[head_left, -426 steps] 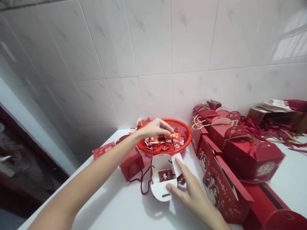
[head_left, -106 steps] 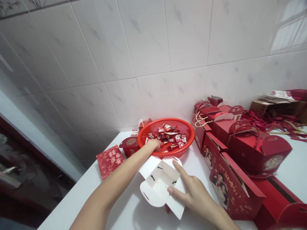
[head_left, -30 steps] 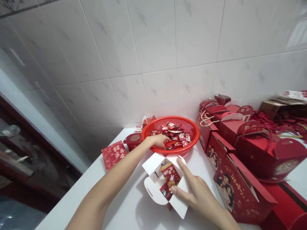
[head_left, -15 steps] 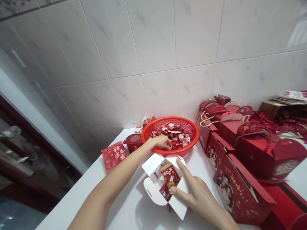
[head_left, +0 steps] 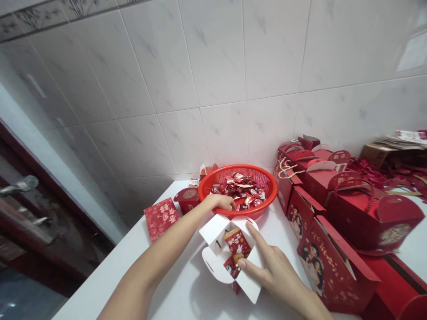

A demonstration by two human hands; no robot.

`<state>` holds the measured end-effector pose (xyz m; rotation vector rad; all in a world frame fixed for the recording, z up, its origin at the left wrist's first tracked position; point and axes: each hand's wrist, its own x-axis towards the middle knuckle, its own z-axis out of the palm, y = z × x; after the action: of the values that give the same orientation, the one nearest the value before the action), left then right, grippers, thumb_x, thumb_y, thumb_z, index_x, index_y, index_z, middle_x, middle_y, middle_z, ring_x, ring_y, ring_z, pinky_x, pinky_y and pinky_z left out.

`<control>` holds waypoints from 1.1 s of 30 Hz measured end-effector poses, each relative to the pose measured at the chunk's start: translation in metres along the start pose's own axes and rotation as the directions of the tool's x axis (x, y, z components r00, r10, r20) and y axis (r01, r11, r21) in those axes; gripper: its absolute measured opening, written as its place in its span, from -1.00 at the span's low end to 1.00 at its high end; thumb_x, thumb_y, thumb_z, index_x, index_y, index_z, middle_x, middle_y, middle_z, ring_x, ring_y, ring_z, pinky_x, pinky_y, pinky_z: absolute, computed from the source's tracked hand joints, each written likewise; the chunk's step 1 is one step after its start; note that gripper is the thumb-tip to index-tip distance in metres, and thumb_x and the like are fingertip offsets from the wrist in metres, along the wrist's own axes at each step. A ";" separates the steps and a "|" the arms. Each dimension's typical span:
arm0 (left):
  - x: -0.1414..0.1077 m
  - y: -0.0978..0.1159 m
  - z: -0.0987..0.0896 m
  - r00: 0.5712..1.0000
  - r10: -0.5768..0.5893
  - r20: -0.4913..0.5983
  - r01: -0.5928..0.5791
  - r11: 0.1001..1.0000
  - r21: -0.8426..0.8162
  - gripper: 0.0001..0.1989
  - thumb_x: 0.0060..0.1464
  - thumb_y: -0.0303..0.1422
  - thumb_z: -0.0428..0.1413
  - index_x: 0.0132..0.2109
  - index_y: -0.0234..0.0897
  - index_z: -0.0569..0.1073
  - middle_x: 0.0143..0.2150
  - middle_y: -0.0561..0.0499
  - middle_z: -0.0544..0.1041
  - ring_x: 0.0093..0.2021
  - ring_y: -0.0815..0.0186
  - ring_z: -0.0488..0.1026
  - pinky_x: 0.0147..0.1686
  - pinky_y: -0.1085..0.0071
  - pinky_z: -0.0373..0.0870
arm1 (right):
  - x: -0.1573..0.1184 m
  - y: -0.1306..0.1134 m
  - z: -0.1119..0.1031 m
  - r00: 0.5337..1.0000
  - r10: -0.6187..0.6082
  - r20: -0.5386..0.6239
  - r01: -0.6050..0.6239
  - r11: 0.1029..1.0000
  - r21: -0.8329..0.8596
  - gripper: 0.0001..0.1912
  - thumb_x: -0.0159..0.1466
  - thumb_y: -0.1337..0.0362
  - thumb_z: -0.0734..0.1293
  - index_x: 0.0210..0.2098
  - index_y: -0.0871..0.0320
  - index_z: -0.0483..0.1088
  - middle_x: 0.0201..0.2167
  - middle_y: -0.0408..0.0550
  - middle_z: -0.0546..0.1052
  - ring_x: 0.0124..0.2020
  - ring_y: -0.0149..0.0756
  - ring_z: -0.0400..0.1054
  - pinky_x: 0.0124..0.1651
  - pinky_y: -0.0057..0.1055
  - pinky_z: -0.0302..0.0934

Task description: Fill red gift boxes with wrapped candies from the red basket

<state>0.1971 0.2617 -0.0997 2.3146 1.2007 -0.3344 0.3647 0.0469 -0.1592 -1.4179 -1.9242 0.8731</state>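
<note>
My left hand point(head_left: 224, 202) reaches over the near rim of a red plastic basket point(head_left: 272, 195), its fingers curled down at the wrapped candies point(head_left: 248, 191). Its fingertips are partly hidden, so what they hold cannot be made out. With thumb and fingers, my right hand point(head_left: 271, 264) grips the right side of an open gift box point(head_left: 218, 266), white inside, its flaps folded outward. Inside the box lie a red packet point(head_left: 237, 243) with a rabbit print and a smaller dark red wrapped piece point(head_left: 231, 266). My right thumb is at the packet's lower edge.
Left of the basket are a small dark red box point(head_left: 187, 199) and a flat red printed box point(head_left: 162, 218). Many red gift boxes point(head_left: 347, 218) crowd the right side of the white table point(head_left: 167, 284). Behind the basket stands a tiled wall point(head_left: 220, 133).
My left hand has drawn back slightly towards the basket's near left rim, uncovering more candies. My right hand and the gift box stay almost the same; the view has tilted a little.
</note>
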 end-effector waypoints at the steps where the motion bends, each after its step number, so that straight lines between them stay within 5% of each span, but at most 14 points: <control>1: 0.003 0.000 0.002 1.000 -0.013 0.014 0.013 1.000 0.001 -0.72 -0.31 -0.51 0.27 -0.33 -0.18 0.64 -0.32 0.04 0.62 -0.31 0.15 0.51 -0.28 0.37 0.39 | 0.000 0.000 0.000 1.000 -0.005 0.001 0.005 1.000 0.006 -0.12 0.30 -0.06 0.23 0.47 0.13 -0.14 -0.29 -0.04 0.57 -0.32 -0.08 0.44 -0.23 -0.35 0.21; 7: 0.008 -0.005 0.007 0.999 0.019 -0.031 -0.023 0.994 -0.111 -0.84 -0.32 -0.60 0.22 -0.53 -0.25 0.56 -0.55 0.07 0.52 -0.39 0.18 0.49 -0.26 0.34 0.39 | -0.001 -0.003 -0.003 1.000 0.005 -0.001 -0.005 1.000 -0.019 -0.12 0.30 -0.06 0.22 0.47 0.14 -0.14 -0.29 -0.03 0.58 -0.31 -0.06 0.45 -0.24 -0.33 0.21; 12: -0.005 -0.006 -0.001 0.957 0.110 -0.268 -0.201 0.918 -0.342 -0.81 -0.02 -0.40 0.22 -0.20 -0.33 0.58 -0.30 -0.03 0.60 -0.27 0.23 0.52 -0.23 0.38 0.42 | -0.002 -0.004 -0.003 1.000 0.020 0.012 -0.020 1.000 0.008 -0.10 0.29 -0.06 0.24 0.47 0.12 -0.14 -0.25 -0.01 0.58 -0.24 -0.02 0.46 -0.17 -0.28 0.24; 17: -0.021 -0.010 -0.008 0.900 0.136 -0.414 -0.344 0.805 -0.483 -0.73 -0.05 -0.39 0.28 -0.14 -0.33 0.55 -0.16 -0.08 0.60 -0.14 0.21 0.52 -0.06 0.26 0.41 | -0.001 -0.005 -0.004 1.000 0.014 0.008 -0.015 0.999 0.030 -0.10 0.29 -0.05 0.25 0.48 0.13 -0.15 -0.23 0.00 0.59 -0.23 -0.01 0.47 -0.16 -0.26 0.26; 21: -0.044 -0.002 -0.010 0.880 0.157 -0.448 -0.409 0.731 -0.546 -0.72 -0.05 -0.34 0.31 -0.15 -0.32 0.54 -0.15 -0.09 0.58 -0.14 0.22 0.51 -0.04 0.22 0.40 | -0.001 -0.005 -0.004 1.000 0.004 0.013 -0.005 1.000 0.028 -0.09 0.29 -0.07 0.24 0.47 0.15 -0.14 -0.23 0.01 0.60 -0.26 -0.02 0.47 -0.18 -0.26 0.27; 24: -0.072 0.013 -0.013 0.893 0.261 -0.367 -0.441 0.670 -0.597 -0.70 -0.03 -0.33 0.32 -0.11 -0.29 0.55 -0.19 -0.05 0.57 -0.18 0.26 0.50 -0.07 0.24 0.40 | -0.001 -0.002 -0.003 1.000 0.006 0.005 -0.007 1.000 0.025 -0.10 0.29 -0.07 0.26 0.47 0.11 -0.14 -0.21 0.02 0.61 -0.25 -0.01 0.49 -0.18 -0.27 0.27; 28: -0.115 0.029 -0.009 0.904 0.345 -0.251 -0.426 0.766 -0.481 -0.76 0.05 -0.33 0.27 -0.10 -0.24 0.55 -0.15 -0.03 0.56 -0.15 0.26 0.49 -0.11 0.29 0.40 | -0.001 0.003 0.000 1.000 -0.005 -0.018 0.005 1.000 0.024 -0.12 0.31 -0.08 0.27 0.47 0.07 -0.13 -0.18 0.01 0.61 -0.22 -0.01 0.51 -0.18 -0.28 0.29; 33: -0.161 0.029 0.020 0.901 0.284 -0.329 -0.328 0.940 -0.088 -0.76 0.19 -0.31 0.15 -0.02 -0.23 0.53 -0.02 -0.10 0.51 -0.04 0.16 0.47 -0.03 0.21 0.39 | -0.002 0.003 0.000 0.999 -0.023 -0.044 0.023 1.000 0.019 -0.12 0.31 -0.12 0.26 0.46 0.12 -0.08 -0.24 -0.01 0.62 -0.27 -0.01 0.52 -0.23 -0.28 0.31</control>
<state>0.1280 0.1261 -0.0375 2.4400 0.9341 0.2333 0.3666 0.0456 -0.1615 -1.3893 -1.8909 0.8417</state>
